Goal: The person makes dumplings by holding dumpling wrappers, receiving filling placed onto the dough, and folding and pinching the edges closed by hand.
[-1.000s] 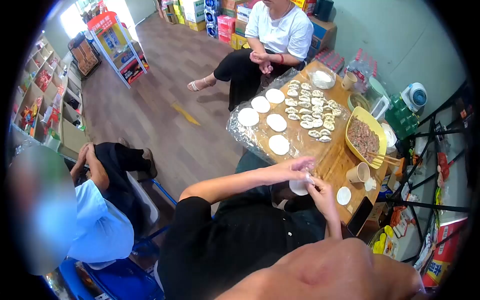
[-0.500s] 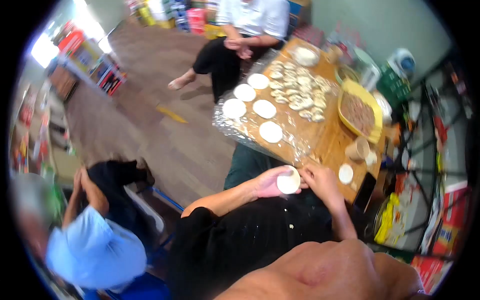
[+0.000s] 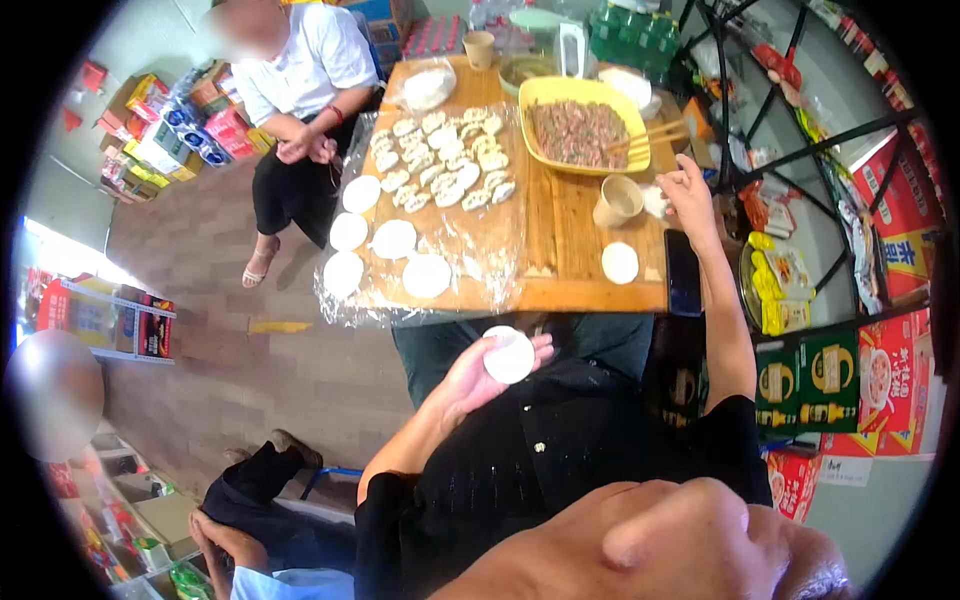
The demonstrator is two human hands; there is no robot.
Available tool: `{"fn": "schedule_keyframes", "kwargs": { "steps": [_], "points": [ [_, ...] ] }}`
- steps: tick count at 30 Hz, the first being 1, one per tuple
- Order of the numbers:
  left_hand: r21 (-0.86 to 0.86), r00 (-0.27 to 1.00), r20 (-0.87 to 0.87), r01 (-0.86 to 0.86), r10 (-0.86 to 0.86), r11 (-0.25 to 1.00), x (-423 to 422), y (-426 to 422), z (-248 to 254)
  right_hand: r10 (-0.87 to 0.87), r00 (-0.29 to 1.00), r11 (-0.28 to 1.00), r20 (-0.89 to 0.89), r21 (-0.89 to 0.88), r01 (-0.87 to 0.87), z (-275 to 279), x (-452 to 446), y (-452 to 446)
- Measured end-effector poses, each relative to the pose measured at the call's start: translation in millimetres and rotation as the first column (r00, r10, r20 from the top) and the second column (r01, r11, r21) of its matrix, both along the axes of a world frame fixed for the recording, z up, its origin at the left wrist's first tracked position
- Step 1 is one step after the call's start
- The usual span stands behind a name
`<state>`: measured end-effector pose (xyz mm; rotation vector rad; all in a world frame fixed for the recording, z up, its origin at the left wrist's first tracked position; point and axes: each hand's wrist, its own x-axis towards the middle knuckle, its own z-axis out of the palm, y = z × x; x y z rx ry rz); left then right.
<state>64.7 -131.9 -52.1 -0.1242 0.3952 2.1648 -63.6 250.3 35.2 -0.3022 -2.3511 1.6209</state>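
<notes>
1 round wrapper (image 3: 508,356), thin, white, smooth, held in l. hand (image 3: 478,374), palm up, thumb at its rim, just off the near edge of the table (image 3: 570,285); r. hand (image 3: 688,197) holds nothing visible, fingers part-spread, off the right edge, near the chopsticks (image 3: 650,138) & 1 small white lump (image 3: 656,200); can't tell if it touches the lump.

on the table: 1 flat white disc (image 3: 620,263), near edge, right half; 1 phone (image 3: 684,272), dark, glossy, at near right corner; 2 paper cups, brown: 1 open near cup (image 3: 619,200) w/ tilted look, left of the lump, 1 far cup (image 3: 479,50) by the far edge; 1 yellow basin (image 3: 640,155), squarish w/ rounded corners, toward far right corner, w/ coarse pinkish mince (image 3: 578,130) & 2 wooden chopsticks over its right rim.

left half: clear crinkled film (image 3: 480,290) over wood, hanging past near left corner; on it 5 more discs (image 3: 394,239) toward left & near edges; beyond them 20+ pleated crescent dumplings (image 3: 452,155), pale, packed close, too crowded for exact no.; 1 clear bag (image 3: 430,88) w/ white contents, far left corner; off left edge, 1 seated person (image 3: 305,70), white shirt, red wristband, hands together.
</notes>
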Motion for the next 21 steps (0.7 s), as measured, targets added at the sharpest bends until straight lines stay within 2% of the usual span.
{"fn": "schedule_keyframes", "kwargs": {
  "steps": [2, 5, 7, 9, 10, 13, 14, 15, 18, 21],
  "points": [
    [-0.029, 1.000, 0.019, 0.024, -0.023, 0.999, -1.7, 4.0, -1.1, -0.047, 0.984, 0.999, -0.172, 0.018, 0.051, -7.3, -33.8, 19.7],
    [-0.037, 0.998, 0.030, 0.048, -0.047, 0.998, -7.4, 13.8, -5.7, 0.058, 0.985, 0.997, -0.165, 0.062, -0.049, 13.3, -64.7, 11.2],
    [-0.027, 0.990, 0.134, 0.039, -0.035, 0.999, -9.9, 18.7, -3.3, 0.128, 0.975, 0.976, -0.183, 0.200, -0.090, 1.3, -95.5, 16.4],
    [-0.050, 0.988, 0.149, 0.036, -0.028, 0.998, -11.3, 21.8, -3.2, 0.203, 0.979, 0.966, -0.025, 0.172, -0.195, -5.8, -112.1, 18.7],
    [-0.123, 0.982, 0.187, 0.016, 0.007, 0.992, -9.1, 24.7, 8.5, 0.157, 0.986, 0.979, 0.048, 0.125, -0.162, -10.1, -118.7, 17.0],
    [-0.196, 0.978, 0.205, -0.001, 0.042, 0.981, -11.6, 20.9, -16.8, 0.200, 0.980, 0.979, -0.017, 0.043, -0.199, -6.5, -121.0, 18.6],
    [-0.223, 0.970, 0.225, -0.034, 0.086, 0.974, -10.4, 20.4, -23.7, 0.187, 0.981, 0.977, -0.048, 0.110, -0.181, -2.2, -118.9, 19.5],
    [-0.229, 0.969, 0.232, -0.032, 0.087, 0.973, -11.4, 19.3, -26.2, 0.186, 0.982, 0.978, -0.042, 0.103, -0.181, 9.3, -113.1, 17.8],
    [-0.303, 0.987, 0.136, -0.046, 0.091, 0.952, -11.9, 17.6, -28.4, 0.200, 0.974, 0.962, -0.104, 0.211, -0.175, 50.9, -89.5, 11.7],
    [-0.322, 0.987, 0.147, -0.015, 0.066, 0.946, -18.3, 26.1, -16.6, 0.235, 0.957, 0.971, -0.168, 0.089, -0.223, 63.3, -83.8, 15.0]
  ]
}}
